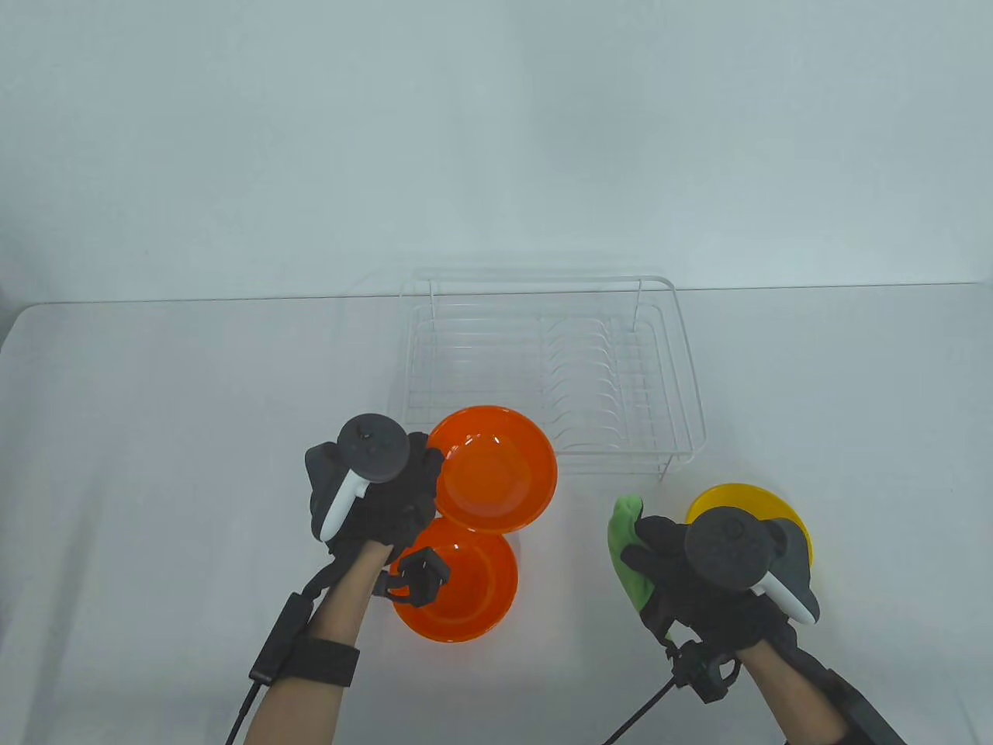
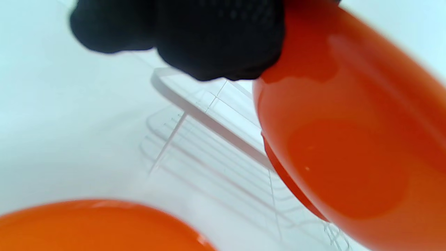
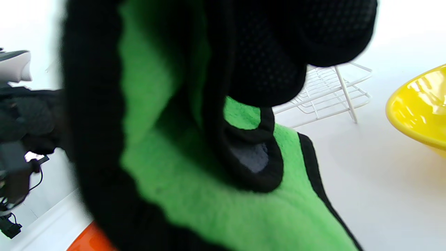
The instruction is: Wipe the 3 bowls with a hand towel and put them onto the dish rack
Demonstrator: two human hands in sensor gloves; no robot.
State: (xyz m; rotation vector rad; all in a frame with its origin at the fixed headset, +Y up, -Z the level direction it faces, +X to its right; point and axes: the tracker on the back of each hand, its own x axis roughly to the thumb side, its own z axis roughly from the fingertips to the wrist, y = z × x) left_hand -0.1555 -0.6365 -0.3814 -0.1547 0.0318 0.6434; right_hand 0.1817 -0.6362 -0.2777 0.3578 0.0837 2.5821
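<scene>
My left hand (image 1: 415, 485) grips the left rim of an orange bowl (image 1: 496, 469), held tilted above the table just in front of the white wire dish rack (image 1: 683, 365). In the left wrist view that orange bowl (image 2: 348, 139) fills the right side under my gloved fingers (image 2: 216, 38). A second orange bowl (image 1: 465, 582) rests on the table below it. My right hand (image 1: 652, 555) holds a green hand towel (image 1: 630, 543) with a black edge; the towel (image 3: 216, 195) fills the right wrist view. A yellow bowl (image 1: 745, 504) stands behind my right hand.
The dish rack (image 2: 209, 122) holds nothing and stands mid-table near the back wall. The white table (image 1: 155, 466) stretches bare to the left. Cables run from both wrists toward the bottom edge.
</scene>
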